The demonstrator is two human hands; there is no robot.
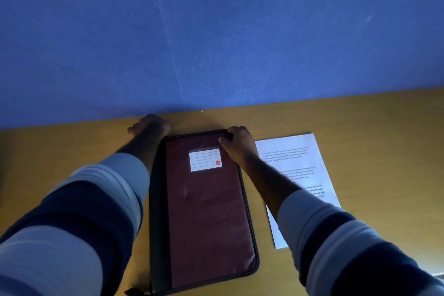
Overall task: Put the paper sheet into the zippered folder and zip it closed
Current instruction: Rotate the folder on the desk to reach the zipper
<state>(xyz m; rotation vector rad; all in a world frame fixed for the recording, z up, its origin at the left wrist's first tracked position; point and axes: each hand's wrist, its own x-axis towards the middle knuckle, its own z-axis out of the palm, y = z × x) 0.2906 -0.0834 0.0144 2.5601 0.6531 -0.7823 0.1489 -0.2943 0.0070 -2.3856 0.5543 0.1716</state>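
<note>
A: Lying flat on the wooden table [360, 115], lengthwise away from the person, is the zippered folder [206, 211], maroon with a dark zip border. A white label [205, 160] with ruled lines and a small red mark sits on its cover near the far end.

B: And the paper sheet?

A: The paper sheet [298, 151] rests on the table just to the right of the folder, outside it, printed side up. The right forearm crosses over its near left part, so that corner is hidden.

B: What are the hands doing?

A: The right hand [240, 144] is at the folder's far right corner, fingers curled closed around the edge there, thumb on the cover. Whether it pinches a zip pull I cannot tell; the corner is dark. The left hand [150, 125] is at the far left corner, curled into a loose fist just beyond the folder's edge. Whether it grips the folder or only rests on the table I cannot tell.

B: Is the folder open?

A: The cover lies flat and looks closed. A dark tab [134, 292] pokes out at the near left corner.

B: Anything around it?

A: Both sleeves are striped in dark and pale blue. A blue wall [216, 31] stands behind the table.
</note>
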